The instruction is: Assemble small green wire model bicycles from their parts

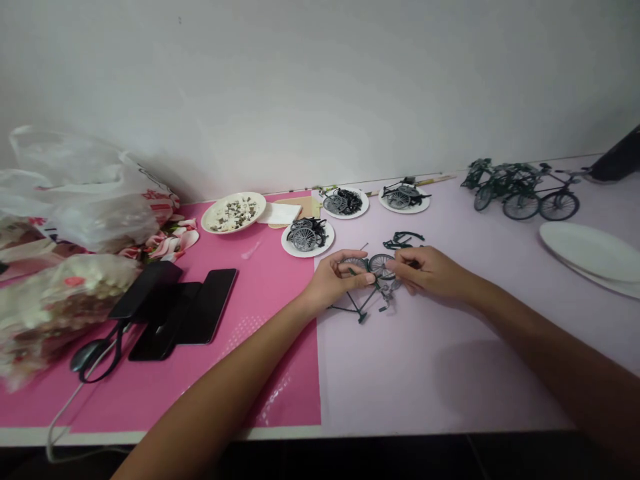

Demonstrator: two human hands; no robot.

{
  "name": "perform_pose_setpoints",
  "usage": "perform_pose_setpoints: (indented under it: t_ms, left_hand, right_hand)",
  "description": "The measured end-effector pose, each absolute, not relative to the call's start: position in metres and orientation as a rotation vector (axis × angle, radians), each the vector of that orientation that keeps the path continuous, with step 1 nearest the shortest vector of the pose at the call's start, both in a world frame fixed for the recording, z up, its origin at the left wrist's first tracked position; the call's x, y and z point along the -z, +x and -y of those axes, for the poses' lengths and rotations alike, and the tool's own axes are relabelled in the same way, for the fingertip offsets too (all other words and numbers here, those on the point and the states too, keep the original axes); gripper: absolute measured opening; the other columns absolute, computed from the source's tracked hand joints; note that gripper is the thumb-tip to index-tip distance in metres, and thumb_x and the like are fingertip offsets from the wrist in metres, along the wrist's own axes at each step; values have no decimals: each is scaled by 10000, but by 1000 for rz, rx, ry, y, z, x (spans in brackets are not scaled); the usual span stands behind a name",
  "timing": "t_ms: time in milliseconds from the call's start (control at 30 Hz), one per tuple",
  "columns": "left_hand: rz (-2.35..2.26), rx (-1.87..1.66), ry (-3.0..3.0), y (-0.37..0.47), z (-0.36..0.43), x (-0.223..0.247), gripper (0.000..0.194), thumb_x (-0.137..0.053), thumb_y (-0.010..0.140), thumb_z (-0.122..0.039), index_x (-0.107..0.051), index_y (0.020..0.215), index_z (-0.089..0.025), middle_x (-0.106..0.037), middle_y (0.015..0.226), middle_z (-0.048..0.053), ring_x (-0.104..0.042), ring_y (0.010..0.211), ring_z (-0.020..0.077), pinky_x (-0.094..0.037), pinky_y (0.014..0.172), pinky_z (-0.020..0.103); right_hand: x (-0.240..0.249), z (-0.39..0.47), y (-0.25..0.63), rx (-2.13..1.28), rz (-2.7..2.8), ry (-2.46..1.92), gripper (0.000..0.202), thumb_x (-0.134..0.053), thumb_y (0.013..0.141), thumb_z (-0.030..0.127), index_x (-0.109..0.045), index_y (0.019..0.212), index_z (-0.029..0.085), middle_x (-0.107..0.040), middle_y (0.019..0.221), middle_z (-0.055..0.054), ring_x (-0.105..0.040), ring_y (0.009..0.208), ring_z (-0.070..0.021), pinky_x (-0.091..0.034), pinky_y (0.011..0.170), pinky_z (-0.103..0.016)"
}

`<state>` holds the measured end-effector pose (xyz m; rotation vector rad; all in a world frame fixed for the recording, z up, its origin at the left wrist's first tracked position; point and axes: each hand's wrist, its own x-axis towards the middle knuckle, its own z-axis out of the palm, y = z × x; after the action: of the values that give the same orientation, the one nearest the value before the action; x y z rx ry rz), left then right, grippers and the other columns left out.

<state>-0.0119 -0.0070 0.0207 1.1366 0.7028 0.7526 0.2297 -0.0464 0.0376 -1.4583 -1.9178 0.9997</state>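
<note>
Both hands are at a small model bicycle (359, 312) with a dark green frame and grey spoked wheels, low over the lilac part of the table. My left hand (336, 280) pinches the frame between thumb and fingers, partly covering one wheel. At the right edge of the other wheel (380, 267), my right hand (423, 268) is closed, thumb and fingertips on the bicycle; the exact spot they grip is hidden. Silvery handlebars (386, 293) point down toward me below the fingers. Just behind my right hand lies a loose dark green frame part (406, 237).
White plates (307, 255) of black and grey bicycle parts stand behind, near a bowl (209, 225) of small pieces. At right are assembled model bicycles (560, 205) and stacked white plates (595, 250). Phones (210, 307), a cable (65, 407) and plastic bags (95, 193) occupy the left.
</note>
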Motion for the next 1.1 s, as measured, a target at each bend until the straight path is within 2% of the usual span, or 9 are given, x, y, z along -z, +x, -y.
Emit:
perform_pose_setpoints:
  t_ms: [200,333,500,667,767,867,967,1033,1100]
  left_hand:
    - [-738,-881,1052,-16,0,-24,703,-1024,553,-391,-670,1110,-149,-768,818,21,-763,768,190,-591,852,356]
    - [-752,-1062,1017,-21,-8,-29,616,-1029,531,-348,-657,987,-167,-776,852,23,-781,873,228,-587,915,389]
    - [-865,-1200,1028,-26,-15,-32,530,-1002,567,-328,-695,964,-157,-780,857,47,-774,935,231,-572,951,384]
    - [-975,-1353,1135,-28,-20,-32,400,-948,645,-335,-741,940,-161,-754,779,29,-741,818,197,-582,816,332]
    - [-1026,-1439,1270,-31,-20,-34,309,-900,720,-326,-752,945,-173,-749,783,34,-701,741,173,-561,729,305]
    - [-1059,-1525,1490,-34,-18,-33,191,-859,782,-301,-769,915,-197,-783,916,63,-716,815,183,-563,769,302]
    - [-971,-1520,1846,-37,-19,-25,55,-783,864,-265,-794,886,-216,-809,1010,73,-752,964,220,-589,820,314]
    - [-880,-1544,2049,-39,-21,-18,85,-721,911,-228,-795,873,-212,-823,997,75,-775,942,223,-611,772,318]
    - [-821,-1570,2230,-39,-24,-11,113,-708,929,-208,-783,845,-206,-830,991,79,-789,929,220,-625,802,330]
  right_hand:
    - [-29,43,229,-792,1711,-1412,562,-525,986,708,-519,683,234,-544,627,-7,-503,610,-176,-394,598,-324]
    - [-25,42,227,-770,1638,-1403,526,-509,980,729,-557,799,238,-533,667,-5,-476,621,-179,-379,587,-320]
    - [-25,43,224,-647,1652,-1444,525,-503,988,712,-561,785,231,-532,710,-11,-459,657,-181,-356,594,-321]
    - [-29,39,219,-500,1759,-1549,551,-436,1026,679,-524,716,233,-515,637,-11,-457,613,-188,-340,614,-343]
    - [-33,32,217,-371,1857,-1609,527,-377,1049,645,-473,725,242,-558,662,-29,-498,640,-211,-338,646,-356]
    - [-36,21,215,-372,1890,-1644,449,-333,1067,607,-441,805,259,-558,667,-16,-494,608,-213,-316,620,-347]
    - [-36,6,209,-365,1920,-1627,441,-339,1073,567,-374,758,261,-486,610,6,-447,557,-194,-291,588,-341]
    - [-34,-1,198,-467,1869,-1565,454,-388,1058,582,-393,741,258,-515,624,2,-469,559,-183,-322,573,-331]
    - [-31,-3,185,-732,1691,-1448,469,-387,1050,625,-423,765,254,-564,652,2,-502,546,-166,-382,550,-314]
